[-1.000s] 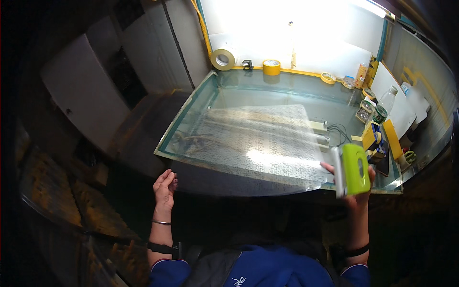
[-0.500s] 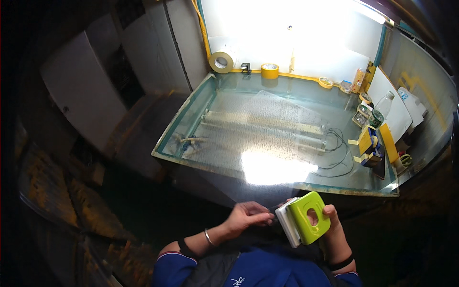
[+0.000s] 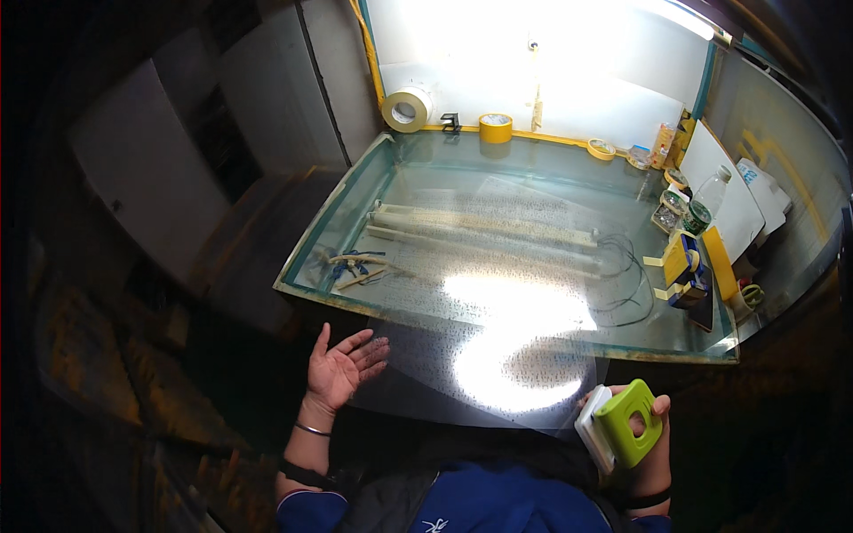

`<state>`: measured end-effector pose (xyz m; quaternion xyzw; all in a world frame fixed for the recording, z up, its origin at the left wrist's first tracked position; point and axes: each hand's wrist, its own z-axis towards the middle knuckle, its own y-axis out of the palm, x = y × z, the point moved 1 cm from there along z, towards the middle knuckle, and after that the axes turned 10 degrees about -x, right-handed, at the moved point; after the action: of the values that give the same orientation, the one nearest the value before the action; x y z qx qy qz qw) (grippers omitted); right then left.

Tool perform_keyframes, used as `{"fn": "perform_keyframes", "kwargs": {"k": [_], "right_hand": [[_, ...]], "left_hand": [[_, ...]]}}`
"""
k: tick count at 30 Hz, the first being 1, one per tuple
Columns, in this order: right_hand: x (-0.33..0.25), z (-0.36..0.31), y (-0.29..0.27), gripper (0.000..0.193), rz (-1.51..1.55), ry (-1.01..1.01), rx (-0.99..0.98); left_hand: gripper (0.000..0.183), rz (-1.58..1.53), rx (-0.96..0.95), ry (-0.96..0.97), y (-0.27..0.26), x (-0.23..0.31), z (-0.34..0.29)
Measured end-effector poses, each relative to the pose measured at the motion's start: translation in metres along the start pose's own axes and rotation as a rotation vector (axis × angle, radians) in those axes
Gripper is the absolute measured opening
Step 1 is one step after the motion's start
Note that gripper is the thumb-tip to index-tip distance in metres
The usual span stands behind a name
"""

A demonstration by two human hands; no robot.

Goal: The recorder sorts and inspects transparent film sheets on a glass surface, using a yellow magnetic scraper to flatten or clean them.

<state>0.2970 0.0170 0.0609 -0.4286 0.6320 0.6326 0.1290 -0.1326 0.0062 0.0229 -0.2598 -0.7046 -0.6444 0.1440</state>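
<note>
A green hole punch [image 3: 619, 428] with a white base is gripped in my right hand [image 3: 656, 457], at the lower right. My left hand [image 3: 342, 369] is open, palm up with fingers spread, and its fingertips lie against the left side of a clear printed film sheet [image 3: 422, 369]. That sheet stretches over the glass tabletop [image 3: 426, 164] and its near part hangs past the front edge toward me. The sheet's near right corner reaches the hole punch; whether it sits in the slot I cannot tell. Bright glare covers part of the film.
Tape rolls [image 3: 496, 129] stand along the table's back edge. At the right are a plastic bottle [image 3: 708, 200], a tape dispenser [image 3: 684, 266] and green-handled scissors [image 3: 753, 294]. Light tubes [image 3: 480, 225] and black cables [image 3: 635, 266] show through the glass.
My left hand has gone from a pinch beside the hole punch to open, farther left. The hole punch has moved right and slightly down in my right hand. The film now spreads between my hands.
</note>
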Motion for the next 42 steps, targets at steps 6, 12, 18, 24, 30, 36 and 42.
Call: {"fn": "perform_keyframes", "kwargs": {"k": [6, 12, 18, 24, 30, 36, 42], "right_hand": [[-0.005, -0.006, 0.005, 0.056, -0.101, -0.07, 0.08], [-0.008, 0.034, -0.082, 0.042, 0.159, -0.085, -0.169], [-0.029, 0.061, -0.036, 0.056, 0.151, -0.436, -0.159], [-0.041, 0.046, -0.035, 0.055, 0.125, -0.365, -0.376], [-0.019, 0.031, -0.078, 0.056, 0.236, -0.272, -0.237], [-0.008, 0.03, -0.112, 0.074, 0.312, -0.158, -0.274], [0.013, 0.027, -0.075, 0.04, 0.332, 0.036, -0.308]], "left_hand": [[0.046, 0.567, -0.061, -0.079, 0.003, 0.012, 0.015], [0.029, 0.731, -0.152, -0.384, -0.006, 0.005, 0.013], [0.017, 0.763, -0.324, -0.48, -0.02, -0.015, -0.014], [0.015, 0.773, -0.374, -0.587, -0.015, -0.019, -0.028], [0.02, 0.596, -0.223, -0.298, 0.034, -0.086, 0.011], [0.025, 0.476, -0.222, -0.127, 0.058, -0.128, 0.039], [0.034, 0.462, -0.148, -0.191, 0.071, -0.15, 0.051]]}}
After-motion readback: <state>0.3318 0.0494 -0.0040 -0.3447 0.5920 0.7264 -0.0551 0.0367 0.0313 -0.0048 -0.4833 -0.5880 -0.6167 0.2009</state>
